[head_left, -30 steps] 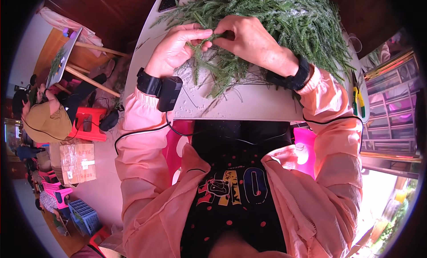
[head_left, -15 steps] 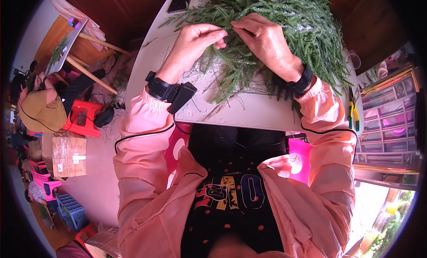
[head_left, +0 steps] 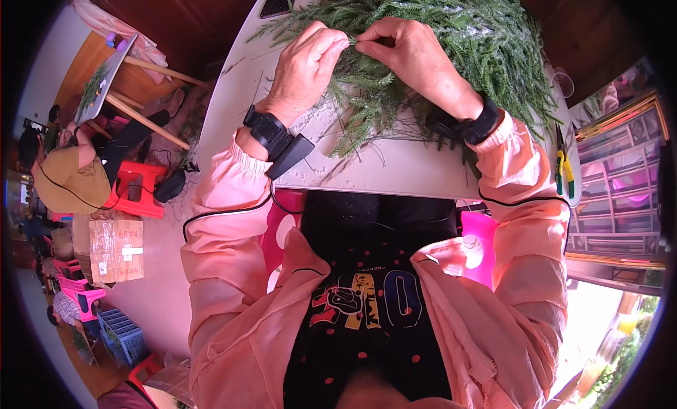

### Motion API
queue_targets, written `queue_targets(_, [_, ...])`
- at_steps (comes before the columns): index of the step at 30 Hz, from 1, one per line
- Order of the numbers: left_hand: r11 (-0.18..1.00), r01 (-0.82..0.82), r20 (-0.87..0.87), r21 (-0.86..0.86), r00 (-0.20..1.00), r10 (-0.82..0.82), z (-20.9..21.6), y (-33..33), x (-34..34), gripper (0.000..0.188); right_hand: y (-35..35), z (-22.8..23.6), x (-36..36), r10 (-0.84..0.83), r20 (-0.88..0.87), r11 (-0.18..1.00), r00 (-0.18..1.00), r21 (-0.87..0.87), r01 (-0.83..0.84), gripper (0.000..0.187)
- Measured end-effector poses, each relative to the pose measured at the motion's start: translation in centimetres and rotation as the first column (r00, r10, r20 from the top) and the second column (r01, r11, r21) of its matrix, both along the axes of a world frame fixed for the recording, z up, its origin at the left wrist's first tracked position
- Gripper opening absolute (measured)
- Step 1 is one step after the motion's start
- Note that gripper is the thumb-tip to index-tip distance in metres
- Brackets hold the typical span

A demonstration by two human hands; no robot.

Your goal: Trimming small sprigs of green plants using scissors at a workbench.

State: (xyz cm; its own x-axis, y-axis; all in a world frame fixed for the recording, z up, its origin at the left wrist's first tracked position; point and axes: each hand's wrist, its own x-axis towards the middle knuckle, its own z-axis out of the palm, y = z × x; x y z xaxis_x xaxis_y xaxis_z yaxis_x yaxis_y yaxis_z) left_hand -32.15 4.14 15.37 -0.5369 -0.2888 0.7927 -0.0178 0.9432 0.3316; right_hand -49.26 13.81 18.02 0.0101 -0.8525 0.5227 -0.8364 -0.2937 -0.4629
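From the head camera I note both bare hands over the far part of a white table [head_left: 236, 116]. The left hand [head_left: 302, 69] has its fingers curled, thumb and forefinger drawn together at the tips. The right hand [head_left: 422, 56] faces it, thumb and forefinger converging just beside the left fingertips. A tiny greenish bit shows between the two sets of fingertips; I cannot make out what it is, nor whether either hand grips it.

The green sprigs [head_left: 486, 46] lie heaped on the table, beneath and beyond the hands and spreading to the right; pale flecks show on them. Thin dark stems are scattered on the tabletop below the heap. I record a black wristband [head_left: 266, 132] at the left wrist and another at the right.

A dark flat device [head_left: 279, 0] lies near the far left edge of the table. Pliers [head_left: 565, 171] with yellow-and-green handles lie at its right edge. Off to the left I observe a seated person [head_left: 70, 180], a red stool [head_left: 144, 190], a cardboard box [head_left: 116, 250] and a blue crate [head_left: 123, 336].
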Motion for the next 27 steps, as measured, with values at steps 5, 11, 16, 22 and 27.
queue_targets(5, [0.999, 0.029, -0.065, 0.031, 0.998, -0.027, 0.0, 0.1, -0.2, 0.007, -1.0, -0.9, -1.1, 0.095, 0.306, 0.985, 0.947, 0.107, -0.133, 0.023])
queue_targets(11, [0.991, 0.089, -0.116, 0.099, 0.990, -0.077, 0.4, 0.3, 0.0, 0.011, 0.0, 0.2, -2.1, 0.022, 0.922, 0.721, 0.386, 0.252, -0.646, 0.023])
queue_targets(16, [0.973, 0.208, -0.098, -0.099, 0.971, -0.217, 1.5, -0.3, -0.2, 0.024, 0.6, 0.6, -2.5, 0.002, 0.957, 0.701, 0.291, 0.206, -0.682, 0.025])
queue_targets(22, [0.961, 0.246, 0.030, -0.124, 0.969, -0.244, 1.6, -0.5, 0.7, 0.034, -0.6, 0.4, -2.8, -0.108, 0.883, 0.698, 0.457, 0.395, -0.597, 0.024])
queue_targets(27, [0.974, 0.176, -0.003, -0.146, 0.984, -0.178, 1.5, -0.3, 0.9, 0.029, 0.0, 1.7, -2.7, -0.047, 0.897, 0.667, 0.439, 0.355, -0.655, 0.023])
